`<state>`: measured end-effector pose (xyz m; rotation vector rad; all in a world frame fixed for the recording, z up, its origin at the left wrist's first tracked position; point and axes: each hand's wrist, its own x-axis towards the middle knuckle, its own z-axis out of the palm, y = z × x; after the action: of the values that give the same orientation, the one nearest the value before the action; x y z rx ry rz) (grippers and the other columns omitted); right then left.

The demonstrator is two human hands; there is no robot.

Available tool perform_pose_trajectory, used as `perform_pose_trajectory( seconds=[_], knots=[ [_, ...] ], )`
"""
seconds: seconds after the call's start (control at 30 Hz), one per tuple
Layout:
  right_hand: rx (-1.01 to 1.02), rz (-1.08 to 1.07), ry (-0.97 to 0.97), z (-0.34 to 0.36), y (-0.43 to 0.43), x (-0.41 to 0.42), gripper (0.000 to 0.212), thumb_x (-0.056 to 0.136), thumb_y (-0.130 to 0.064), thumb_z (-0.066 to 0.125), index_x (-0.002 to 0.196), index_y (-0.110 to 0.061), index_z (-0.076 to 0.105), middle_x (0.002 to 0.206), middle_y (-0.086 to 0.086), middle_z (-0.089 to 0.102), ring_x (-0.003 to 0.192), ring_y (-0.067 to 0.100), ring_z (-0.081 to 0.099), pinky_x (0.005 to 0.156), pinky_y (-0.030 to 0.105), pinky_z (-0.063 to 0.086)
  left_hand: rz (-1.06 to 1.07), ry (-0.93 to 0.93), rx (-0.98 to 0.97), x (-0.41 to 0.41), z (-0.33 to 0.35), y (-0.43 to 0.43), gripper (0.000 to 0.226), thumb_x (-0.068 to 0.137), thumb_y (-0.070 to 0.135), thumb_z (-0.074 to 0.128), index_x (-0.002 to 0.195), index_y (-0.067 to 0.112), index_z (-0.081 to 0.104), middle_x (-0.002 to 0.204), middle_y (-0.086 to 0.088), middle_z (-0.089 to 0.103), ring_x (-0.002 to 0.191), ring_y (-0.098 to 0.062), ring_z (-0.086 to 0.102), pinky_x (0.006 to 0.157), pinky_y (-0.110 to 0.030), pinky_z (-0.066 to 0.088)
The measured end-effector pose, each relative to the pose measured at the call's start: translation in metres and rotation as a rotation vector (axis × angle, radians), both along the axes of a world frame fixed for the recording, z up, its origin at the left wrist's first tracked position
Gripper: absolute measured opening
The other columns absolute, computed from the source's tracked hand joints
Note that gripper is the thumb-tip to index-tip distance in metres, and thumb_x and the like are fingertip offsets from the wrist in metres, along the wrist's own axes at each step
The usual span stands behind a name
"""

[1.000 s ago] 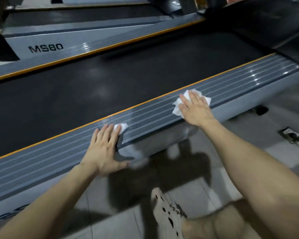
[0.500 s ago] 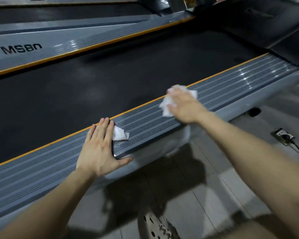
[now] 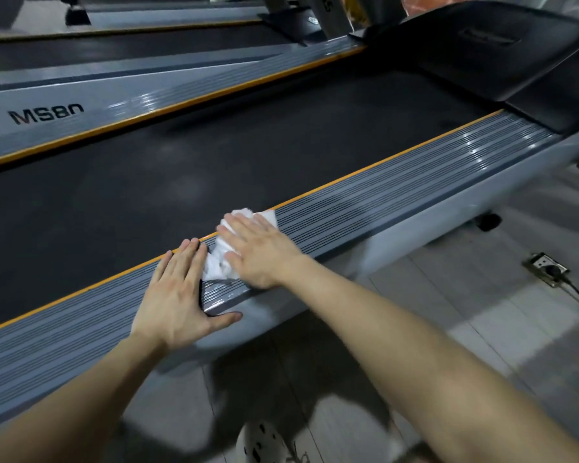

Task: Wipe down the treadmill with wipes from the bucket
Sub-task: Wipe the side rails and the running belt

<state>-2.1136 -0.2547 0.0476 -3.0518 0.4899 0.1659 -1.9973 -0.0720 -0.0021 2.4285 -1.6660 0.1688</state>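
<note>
Mid-frame, both hands lie flat on the treadmill (image 3: 398, 195) rail (ribbed, grey): left hand (image 3: 178, 295) and right hand (image 3: 259, 250) press wipes (image 3: 214, 265), fingers straight.

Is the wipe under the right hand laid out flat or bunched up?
Bunched up. The white wipe shows crumpled folds and creases sticking out from under the flat right hand on the treadmill's side rail.

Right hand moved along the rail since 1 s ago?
Yes. The right hand slid its wipe along the rail, away from the black cover at the far end, and now lies close beside the left hand.
</note>
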Motion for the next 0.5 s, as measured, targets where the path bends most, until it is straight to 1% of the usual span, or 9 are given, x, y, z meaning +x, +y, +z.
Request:
perform_pose_trajectory(
  seconds=[0.07,0.13,0.17,0.23,0.3,0.37,0.43,0.47,0.5],
  knots=[
    [-0.041,-0.077,-0.001,0.009,-0.050,-0.031,0.071,0.109,-0.052,0.016,0.169,-0.013,0.014,0.178,0.006,0.008,0.164,0.023,0.000,0.131,0.040,-0.004,0.005,-0.006,0.000,0.000,0.001,0.000,0.144,0.067,0.104,0.051,0.167,0.003,0.027,0.175,-0.012,0.026,0.165,-0.023,0.014,0.132,-0.053,0.020],
    [-0.060,-0.307,-0.035,0.018,-0.122,-0.078,0.080,0.103,-0.058,0.010,0.168,-0.012,0.016,0.177,0.008,0.012,0.163,0.027,0.002,0.133,0.046,0.004,-0.001,-0.004,0.005,0.001,0.002,0.000,0.145,0.068,0.105,0.050,0.168,0.004,0.024,0.176,-0.012,0.024,0.166,-0.023,0.012,0.133,-0.052,0.018],
    [-0.064,-0.444,-0.019,0.022,-0.157,-0.105,0.079,0.104,-0.059,0.010,0.170,-0.014,0.010,0.178,0.006,0.005,0.164,0.025,-0.003,0.133,0.047,0.003,-0.003,-0.001,0.003,0.001,0.002,0.000,0.145,0.068,0.106,0.049,0.168,0.004,0.024,0.176,-0.012,0.024,0.166,-0.023,0.012,0.133,-0.052,0.018],
    [-0.017,-0.661,0.044,0.031,-0.200,-0.145,0.076,0.107,-0.060,0.012,0.170,-0.019,-0.002,0.178,0.003,-0.010,0.164,0.019,-0.013,0.132,0.046,-0.005,0.003,0.009,-0.017,0.000,0.001,-0.001,0.144,0.068,0.106,0.050,0.168,0.004,0.026,0.176,-0.011,0.024,0.166,-0.022,0.012,0.133,-0.052,0.018],
    [-0.033,-0.720,0.063,0.033,-0.198,-0.148,0.074,0.109,-0.057,0.011,0.170,-0.018,-0.005,0.178,0.004,-0.014,0.163,0.019,-0.016,0.132,0.046,-0.008,0.011,0.030,-0.035,0.001,0.001,0.000,0.137,0.074,0.103,0.047,0.168,0.006,0.026,0.176,-0.010,0.023,0.166,-0.021,0.011,0.133,-0.052,0.016],
    [-0.083,-0.633,0.092,0.027,-0.164,-0.123,0.073,0.109,-0.053,0.004,0.169,-0.012,-0.007,0.178,0.008,-0.013,0.163,0.024,-0.017,0.131,0.048,-0.008,0.008,0.039,-0.064,0.002,0.001,0.000,0.125,0.084,0.098,0.041,0.168,0.007,0.027,0.176,-0.010,0.025,0.166,-0.020,0.011,0.133,-0.051,0.015],
    [-0.084,-0.392,0.050,0.011,-0.107,-0.089,0.082,0.101,-0.054,-0.007,0.169,-0.007,-0.001,0.178,0.012,-0.004,0.164,0.030,-0.012,0.132,0.052,-0.003,0.007,0.033,-0.064,0.002,0.000,-0.002,0.119,0.088,0.095,0.037,0.167,0.007,0.028,0.175,-0.010,0.026,0.166,-0.020,0.012,0.133,-0.051,0.015],
    [-0.081,-0.248,0.016,0.002,-0.072,-0.073,0.085,0.099,-0.052,-0.007,0.169,-0.006,0.005,0.178,0.013,0.002,0.164,0.030,-0.007,0.132,0.053,0.000,0.011,0.028,-0.063,0.002,-0.002,-0.002,0.118,0.088,0.094,0.037,0.167,0.006,0.030,0.175,-0.010,0.027,0.166,-0.020,0.012,0.133,-0.051,0.016],
    [-0.083,-0.121,-0.007,-0.006,-0.038,-0.059,0.081,0.101,-0.049,-0.002,0.169,-0.007,0.010,0.178,0.012,0.007,0.165,0.029,-0.002,0.132,0.052,0.001,0.014,0.030,-0.066,0.003,-0.004,-0.002,0.118,0.088,0.094,0.038,0.166,0.006,0.031,0.174,-0.011,0.028,0.165,-0.021,0.014,0.133,-0.051,0.017]
  ],
)
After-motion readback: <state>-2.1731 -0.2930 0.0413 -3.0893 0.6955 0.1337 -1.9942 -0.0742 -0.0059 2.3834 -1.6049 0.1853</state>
